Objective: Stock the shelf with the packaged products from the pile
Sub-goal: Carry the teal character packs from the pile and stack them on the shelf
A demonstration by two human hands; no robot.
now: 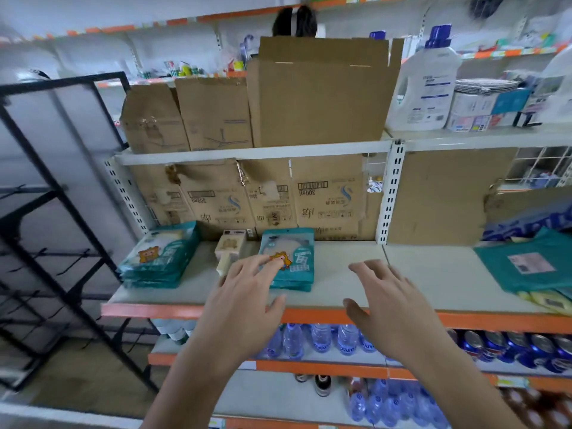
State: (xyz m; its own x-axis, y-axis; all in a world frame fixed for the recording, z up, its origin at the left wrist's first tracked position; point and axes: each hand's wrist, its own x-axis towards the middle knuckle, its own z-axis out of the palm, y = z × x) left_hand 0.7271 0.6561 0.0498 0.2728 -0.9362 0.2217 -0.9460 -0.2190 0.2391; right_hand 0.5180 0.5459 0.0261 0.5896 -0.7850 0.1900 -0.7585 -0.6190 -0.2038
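Packets lie at fingertips of left hand

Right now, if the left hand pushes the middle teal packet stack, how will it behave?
Probably floppy: the teal packet stack is flat film pouches, so one lifted would likely sag. Likely light, being thin. Glossy film suggests the top pouch may slide off the rest under the left hand.
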